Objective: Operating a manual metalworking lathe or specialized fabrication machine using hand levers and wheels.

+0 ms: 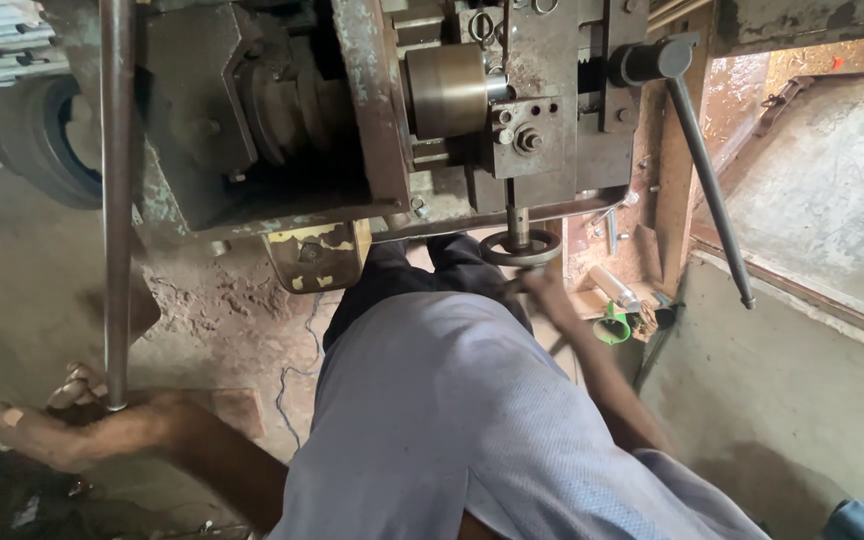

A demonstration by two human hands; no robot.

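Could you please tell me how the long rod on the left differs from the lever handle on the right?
The rod hangs vertical; the lever slants. The left hand grips the rod's lower end; no hand touches the lever, while the right hand is at the handwheel. Both are bare metal bars.

I see my left grip point(72, 425) wrapped around the lower end of a long steel rod point(116, 200) that stands upright at the left of the worn metal machine point(352, 110). My right grip point(542, 290) rests on the small round handwheel point(520, 248) under the machine's front; its finger position is blurred. A long lever handle point(707, 170) slants down at the right. A green-capped cylinder point(612, 300) lies near the handwheel.
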